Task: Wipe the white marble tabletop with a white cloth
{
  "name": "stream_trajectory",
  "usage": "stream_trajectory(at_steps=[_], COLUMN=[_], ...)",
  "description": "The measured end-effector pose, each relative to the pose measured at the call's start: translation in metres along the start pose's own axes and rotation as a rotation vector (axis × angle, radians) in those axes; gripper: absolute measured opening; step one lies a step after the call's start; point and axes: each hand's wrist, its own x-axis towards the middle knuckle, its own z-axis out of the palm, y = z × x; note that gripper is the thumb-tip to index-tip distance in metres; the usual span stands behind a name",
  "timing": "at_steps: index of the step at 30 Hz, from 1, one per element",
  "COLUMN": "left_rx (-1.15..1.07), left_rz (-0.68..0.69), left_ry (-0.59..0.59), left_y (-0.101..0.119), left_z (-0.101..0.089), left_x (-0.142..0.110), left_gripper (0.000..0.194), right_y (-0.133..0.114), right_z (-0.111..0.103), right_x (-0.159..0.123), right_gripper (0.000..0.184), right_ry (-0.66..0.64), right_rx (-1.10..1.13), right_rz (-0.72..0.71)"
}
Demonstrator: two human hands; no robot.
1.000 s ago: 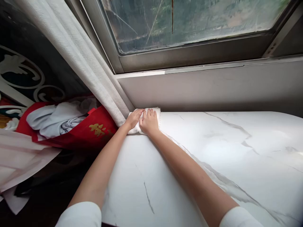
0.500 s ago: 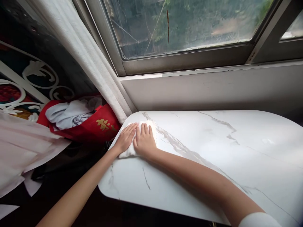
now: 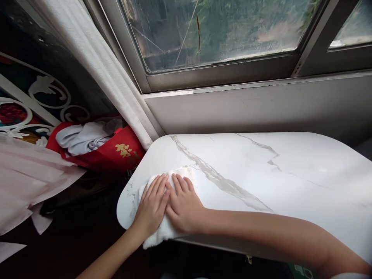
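Observation:
A fluffy white cloth lies on the left end of a white marble-patterned table. Its lower corner hangs over the table's near edge. My left hand rests flat on the cloth, fingers stretched out. Beside it, touching, my right hand presses on the same cloth with its fingers extended and slightly spread. Both palms and the cloth beneath them are hidden from view.
A red bag stuffed with pale fabric stands left of the table. A white curtain hangs behind it. Past the table's far edge are a low wall and a window. Pink fabric drapes at the left.
Both hands have slid the cloth back toward me, from near the table's far left corner to its near edge. The view has shifted slightly.

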Motion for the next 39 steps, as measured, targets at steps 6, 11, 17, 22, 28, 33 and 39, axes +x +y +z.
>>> stream_trajectory(at_steps=[6,11,17,22,28,33,39], left_rx=[-0.041,-0.055,-0.093,-0.112,-0.145,-0.108,-0.063], left_rz=[0.018,0.043,0.131,0.184,0.121,0.146,0.139], left_ry=[0.007,-0.022,-0.004,0.002,-0.015,-0.056,-0.016], left_y=[-0.007,-0.004,0.015,0.024,0.037,0.060,0.098], left_z=[0.016,0.034,0.059,0.068,0.063,0.056,0.051], left_x=[0.082,0.174,0.256,0.275,0.245,0.195,0.086], left_gripper=[0.053,0.050,0.045,0.045,0.049,0.050,0.055], right_y=[0.050,0.111,0.173,0.186,0.170,0.146,0.091], right_z=[-0.005,-0.019,-0.041,-0.047,-0.046,-0.044,-0.043], right_x=[0.055,0.103,0.131,0.128,0.104,0.059,-0.034], right_gripper=[0.051,0.051,0.050,0.048,0.048,0.051,0.055], right_ry=[0.106,0.155,0.195,0.269,0.249,0.223,0.112], right_rx=[-0.045,-0.200,-0.242,-0.228,-0.257,-0.311,-0.362], right_rz=[0.135,0.207,0.322,0.387,0.374,0.369,0.237])
